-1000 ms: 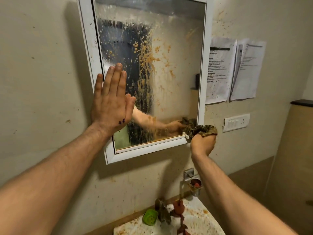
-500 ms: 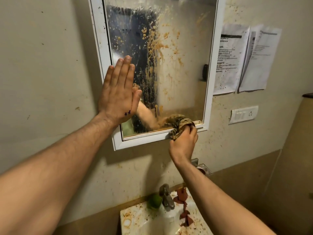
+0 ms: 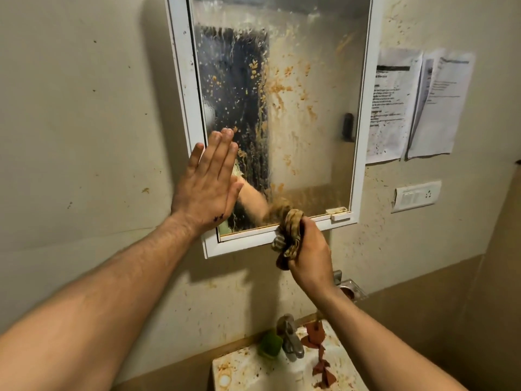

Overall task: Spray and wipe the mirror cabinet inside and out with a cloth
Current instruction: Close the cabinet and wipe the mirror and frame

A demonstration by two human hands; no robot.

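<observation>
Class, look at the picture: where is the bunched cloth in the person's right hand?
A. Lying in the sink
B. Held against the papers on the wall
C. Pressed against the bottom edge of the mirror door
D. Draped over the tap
C: the right hand grips the cloth bunched against the lower frame of the mirror cabinet, well above the sink.

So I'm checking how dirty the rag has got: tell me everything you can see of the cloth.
The cloth is a bunched, twisted wad of mottled tan and brown fabric with one grey patch, looking damp and soiled. The right hand grips it in a closed fist, with its top pressed against the lower white frame and the bottom edge of the mirror glass; a tail hangs below the fist. Its reflection shows just above.
</observation>
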